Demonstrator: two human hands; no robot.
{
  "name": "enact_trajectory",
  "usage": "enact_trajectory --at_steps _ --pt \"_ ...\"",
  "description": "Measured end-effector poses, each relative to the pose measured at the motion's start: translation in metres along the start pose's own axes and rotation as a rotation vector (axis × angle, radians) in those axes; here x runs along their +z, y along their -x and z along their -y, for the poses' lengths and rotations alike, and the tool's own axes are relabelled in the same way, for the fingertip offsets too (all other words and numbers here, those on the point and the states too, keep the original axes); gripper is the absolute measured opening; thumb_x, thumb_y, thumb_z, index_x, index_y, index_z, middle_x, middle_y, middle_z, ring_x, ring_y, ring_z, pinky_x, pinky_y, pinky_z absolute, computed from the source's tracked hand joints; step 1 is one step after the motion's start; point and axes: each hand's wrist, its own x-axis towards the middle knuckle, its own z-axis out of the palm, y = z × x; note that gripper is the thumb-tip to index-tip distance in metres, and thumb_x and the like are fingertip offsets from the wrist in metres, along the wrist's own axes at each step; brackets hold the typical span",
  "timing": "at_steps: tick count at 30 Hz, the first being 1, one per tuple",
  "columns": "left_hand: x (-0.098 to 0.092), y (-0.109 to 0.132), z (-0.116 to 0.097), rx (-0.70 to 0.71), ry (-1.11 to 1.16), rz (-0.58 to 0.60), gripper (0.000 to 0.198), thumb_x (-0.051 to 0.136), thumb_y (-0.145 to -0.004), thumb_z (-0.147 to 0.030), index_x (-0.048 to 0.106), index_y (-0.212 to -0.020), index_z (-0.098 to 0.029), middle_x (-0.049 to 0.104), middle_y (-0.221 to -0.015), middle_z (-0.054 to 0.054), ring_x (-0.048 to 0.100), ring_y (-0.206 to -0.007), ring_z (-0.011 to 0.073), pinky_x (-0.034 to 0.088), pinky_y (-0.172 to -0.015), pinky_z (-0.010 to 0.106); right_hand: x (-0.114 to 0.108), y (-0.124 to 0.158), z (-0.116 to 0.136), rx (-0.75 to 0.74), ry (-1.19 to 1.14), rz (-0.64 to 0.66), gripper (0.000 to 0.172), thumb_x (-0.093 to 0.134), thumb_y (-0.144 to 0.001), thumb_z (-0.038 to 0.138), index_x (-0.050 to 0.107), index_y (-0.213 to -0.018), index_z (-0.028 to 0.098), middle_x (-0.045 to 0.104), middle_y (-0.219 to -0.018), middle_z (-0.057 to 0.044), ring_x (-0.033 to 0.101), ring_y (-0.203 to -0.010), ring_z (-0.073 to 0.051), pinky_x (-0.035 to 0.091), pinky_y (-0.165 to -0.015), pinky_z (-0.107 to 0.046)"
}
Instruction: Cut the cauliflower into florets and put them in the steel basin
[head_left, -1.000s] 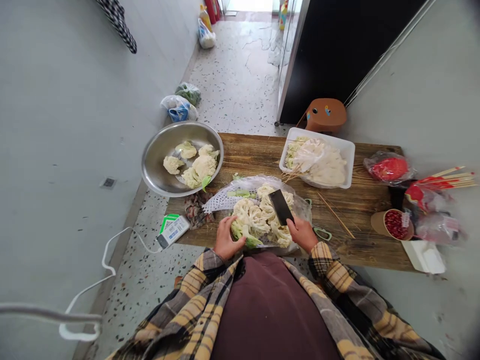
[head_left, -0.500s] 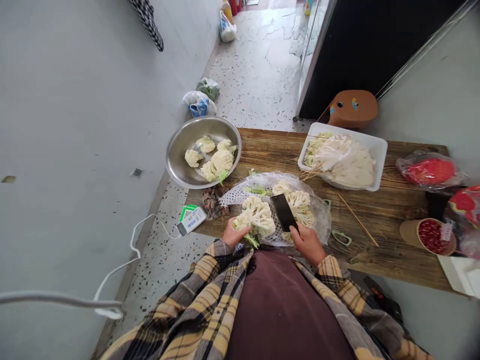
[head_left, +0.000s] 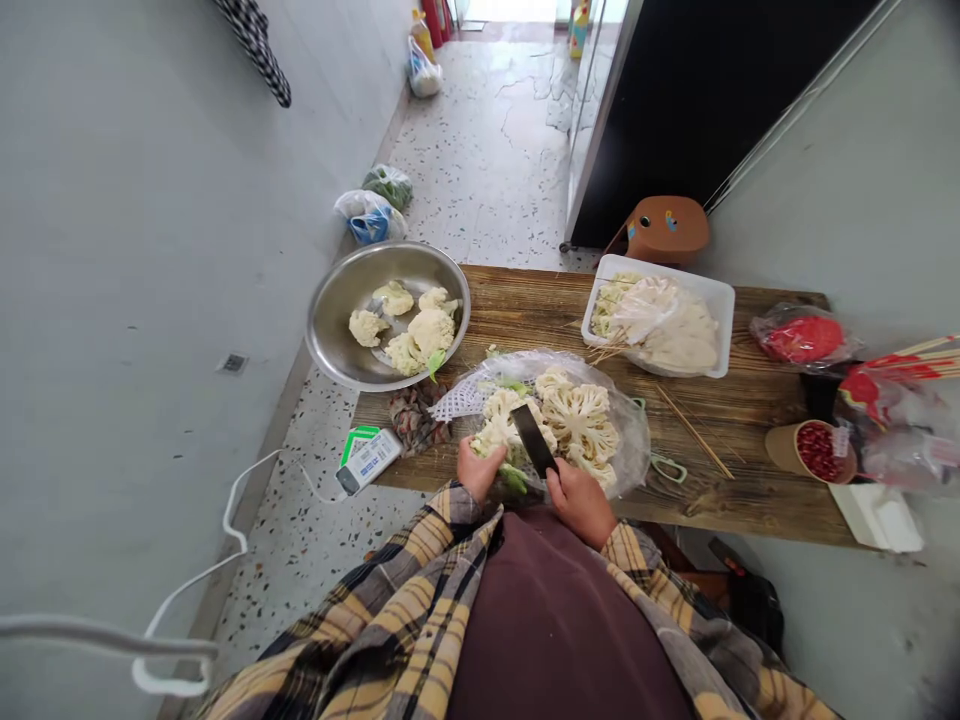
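Bare tabletop [head_left: 525, 310] is running between steel basin [head_left: 337, 330] and white tub [head_left: 724, 325], these 2 are walling off its sides, thin skewers [head_left: 695, 432] are lying between cauliflower [head_left: 581, 415] and paper cup [head_left: 784, 450], knife [head_left: 534, 440] is jutting between left hand [head_left: 480, 470] and right hand [head_left: 581, 502]

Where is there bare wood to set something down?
Two patches of wooden tabletop: one between the steel basin and white plastic tub, another, narrower, between the bamboo skewers and brown cup. Crowded around the left hand and right hand: cauliflower, foam netting and cleaver.
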Motion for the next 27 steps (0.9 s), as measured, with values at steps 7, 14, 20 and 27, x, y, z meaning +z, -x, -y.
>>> enact_trajectory --at_steps 7,14,20,27 --pt "-0.004 -0.002 -0.005 0.003 -0.053 -0.004 0.051 0.078 -0.055 -0.027 0.055 -0.099 -0.015 0.068 -0.089 0.009 0.065 -0.088 0.0263 0.051 -0.078 0.036 0.013 -0.005 0.021 0.071 0.132 0.138 0.027 0.032 -0.097 0.024 0.056 -0.108 0.014 0.072 -0.09 -0.011 0.069 -0.083 -0.02 0.039 -0.064 -0.025" --pt "-0.003 -0.006 0.007 0.087 -0.136 0.025 0.047 0.073 -0.053 -0.031 0.052 -0.094 -0.017 0.065 -0.087 0.006 0.064 -0.087 0.0256 0.05 -0.079 0.037 0.016 -0.011 0.037 0.118 0.196 0.185 0.024 0.034 -0.096 0.023 0.053 -0.107 0.013 0.071 -0.091 -0.014 0.07 -0.083 -0.022 0.043 -0.065 -0.026" --pt "0.001 -0.01 0.016 0.063 -0.177 0.021 0.045 0.07 -0.055 -0.033 0.049 -0.092 -0.019 0.064 -0.086 0.005 0.064 -0.085 0.0255 0.049 -0.077 0.037 0.019 -0.037 0.054 0.11 0.177 0.149 0.021 0.038 -0.095 0.02 0.05 -0.11 0.012 0.07 -0.097 -0.015 0.07 -0.09 -0.021 0.047 -0.071 -0.026" --pt "0.0 -0.009 0.014 0.054 -0.123 0.066 0.043 0.071 -0.057 -0.034 0.05 -0.091 -0.02 0.066 -0.085 0.007 0.065 -0.083 0.0264 0.049 -0.075 0.038 0.018 -0.019 0.053 0.1 0.241 0.129 0.02 0.038 -0.093 0.017 0.053 -0.105 0.012 0.071 -0.091 -0.015 0.071 -0.086 -0.024 0.05 -0.068 -0.028"
